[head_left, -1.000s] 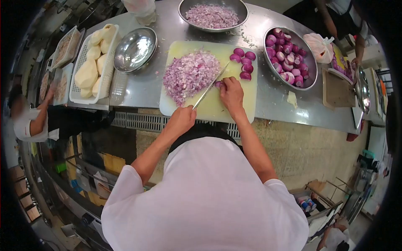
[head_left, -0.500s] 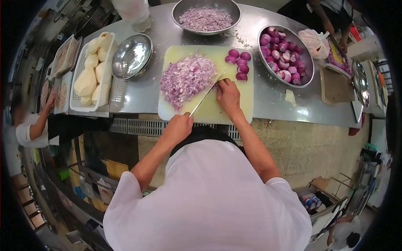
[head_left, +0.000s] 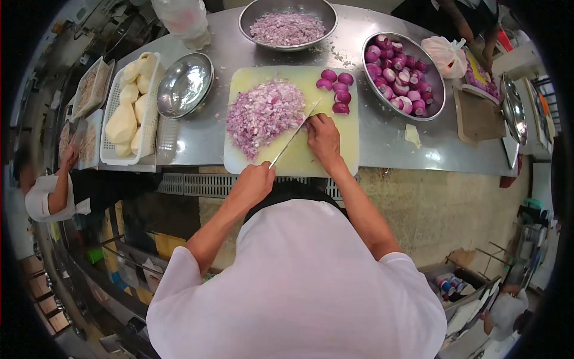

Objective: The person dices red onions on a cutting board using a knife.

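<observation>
My left hand (head_left: 252, 184) is closed around the handle of a knife (head_left: 295, 133), whose blade slants away to the upper right over a pale yellow-green cutting board (head_left: 338, 157). The bent fingers of my right hand (head_left: 324, 142) press down just right of the blade; they mostly cover a piece of red onion, with only a sliver of purple showing. Left of the blade lies a heap of diced red onion (head_left: 263, 113). Several onion halves (head_left: 341, 96) sit at the board's upper right, beyond my right hand.
A steel bowl (head_left: 244, 27) of diced onion stands behind the board. To the right is a bowl (head_left: 441, 105) of peeled red onions. An upturned-looking steel bowl (head_left: 185, 84) and a white basket (head_left: 149, 134) of pale peeled vegetables stand left. Co-workers stand at both sides.
The whole view has shifted slightly, so the table's things appear a little to the left. Both hands keep nearly the same pose on the knife and the onion.
</observation>
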Motion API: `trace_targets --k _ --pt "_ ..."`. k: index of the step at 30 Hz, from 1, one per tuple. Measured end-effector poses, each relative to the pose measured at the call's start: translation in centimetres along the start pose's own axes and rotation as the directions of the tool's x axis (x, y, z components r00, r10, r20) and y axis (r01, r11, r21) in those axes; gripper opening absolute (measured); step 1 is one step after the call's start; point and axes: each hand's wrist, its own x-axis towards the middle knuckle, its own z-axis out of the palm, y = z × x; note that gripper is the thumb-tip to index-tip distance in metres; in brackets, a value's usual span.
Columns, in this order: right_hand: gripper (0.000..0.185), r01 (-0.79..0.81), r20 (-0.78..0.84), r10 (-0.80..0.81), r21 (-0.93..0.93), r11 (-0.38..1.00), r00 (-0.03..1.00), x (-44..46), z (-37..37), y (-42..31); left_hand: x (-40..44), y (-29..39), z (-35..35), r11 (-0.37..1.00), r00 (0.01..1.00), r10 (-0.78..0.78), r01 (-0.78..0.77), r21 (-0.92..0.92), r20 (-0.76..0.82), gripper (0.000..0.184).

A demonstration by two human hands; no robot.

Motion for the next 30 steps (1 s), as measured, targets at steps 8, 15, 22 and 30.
trace_targets --k 8,15,22,30 --pt "0.014 0.021 -0.042 -0.020 0.034 0.999 0.999 -0.6 0.1 0.6 0.0 1.1 -1.3 1.000 0.999 -0.005 0.005 -0.002 0.049 0.027" --pt "0.013 0.009 -0.042 -0.006 0.058 0.998 0.999 -0.6 0.1 0.4 0.0 0.4 -0.7 1.000 0.998 -0.021 0.022 -0.012 0.051 0.026" --pt "0.013 0.021 -0.058 -0.017 0.070 0.997 0.998 -0.9 0.0 0.6 0.1 0.4 -0.4 1.000 1.000 0.008 -0.009 0.028 0.027 0.025" --pt "0.015 0.012 -0.062 -0.003 0.133 0.991 0.998 -0.9 0.0 0.5 -0.1 1.3 -1.5 1.000 0.998 -0.012 0.012 0.000 0.066 0.026"
